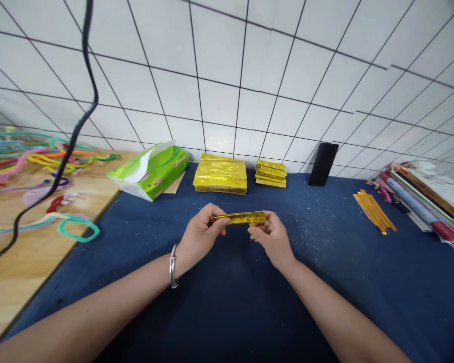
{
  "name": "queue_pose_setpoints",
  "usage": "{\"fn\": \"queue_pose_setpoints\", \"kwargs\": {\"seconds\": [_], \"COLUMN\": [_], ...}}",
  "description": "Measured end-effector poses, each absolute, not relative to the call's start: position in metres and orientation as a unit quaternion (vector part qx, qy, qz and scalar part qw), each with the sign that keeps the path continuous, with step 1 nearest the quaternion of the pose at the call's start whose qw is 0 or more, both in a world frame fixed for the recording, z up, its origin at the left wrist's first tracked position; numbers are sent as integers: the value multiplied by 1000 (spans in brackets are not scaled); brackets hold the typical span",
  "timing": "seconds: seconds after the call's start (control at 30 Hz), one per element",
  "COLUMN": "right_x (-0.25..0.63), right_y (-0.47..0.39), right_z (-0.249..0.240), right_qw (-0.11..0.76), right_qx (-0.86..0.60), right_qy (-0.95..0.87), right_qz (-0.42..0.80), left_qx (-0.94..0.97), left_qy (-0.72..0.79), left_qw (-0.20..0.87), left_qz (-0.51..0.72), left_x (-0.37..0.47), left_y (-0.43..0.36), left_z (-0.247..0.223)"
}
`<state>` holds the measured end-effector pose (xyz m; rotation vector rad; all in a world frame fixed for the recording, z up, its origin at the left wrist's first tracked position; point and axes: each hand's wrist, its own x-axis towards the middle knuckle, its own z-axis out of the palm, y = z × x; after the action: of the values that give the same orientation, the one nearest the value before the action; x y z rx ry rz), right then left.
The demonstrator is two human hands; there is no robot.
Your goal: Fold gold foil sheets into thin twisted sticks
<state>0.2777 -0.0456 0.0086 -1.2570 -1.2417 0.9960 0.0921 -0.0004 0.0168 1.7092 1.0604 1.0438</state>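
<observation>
A white tiled wall (219,58) fills the far side. Below it spreads a dark blue top (215,307), with a wooden top (26,262) on the left bearing coloured, bendy stems (77,229). A black cord (85,118) hangs across the left side. At the far right lies a heap of packets (419,201); at the far left of the blue top, a green pack (161,171). Along the wall, left to right, come a gold stack (220,174), a smaller gold pile (271,174) and an upright black slab (323,164). Flat gold strips (374,212) lie to the right.

The left hand (196,234), a silver bangle (173,266) at its wrist, pinches the left end of a folded gold piece (242,218); the right hand (274,239) pinches its right end, thumb nearest. So the piece spans both hands, over the middle of the blue top, nearer than the gold stack.

It looks like thin foil paper: very light, likely stiffer along its folds, a little slick, easily creased or torn. The ends, between thumb and fingertips, seem the right hold.

The green pack carries printed marks, too small to read; no brand is legible elsewhere.
</observation>
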Motion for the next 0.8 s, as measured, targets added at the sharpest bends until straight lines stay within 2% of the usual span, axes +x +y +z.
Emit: {"fn": "queue_pose_setpoints", "kwargs": {"seconds": [0.13,0.2,0.43,0.8], "right_x": [264,261,271,294], "right_y": [-55,-61,-65,-54], "right_z": [15,18,21,16], "right_qw": [499,495,477,485], "right_qx": [-491,-483,-505,-542], "right_qy": [-515,-510,-493,-497], "right_qz": [495,511,523,473], "left_qx": [628,616,643,689], "left_qy": [377,371,396,425], "left_qw": [550,576,546,445], "left_qz": [402,388,363,383], "left_x": [108,112,105,86], "left_y": [-21,-30,-29,-5], "left_z": [18,19,22,16]}}
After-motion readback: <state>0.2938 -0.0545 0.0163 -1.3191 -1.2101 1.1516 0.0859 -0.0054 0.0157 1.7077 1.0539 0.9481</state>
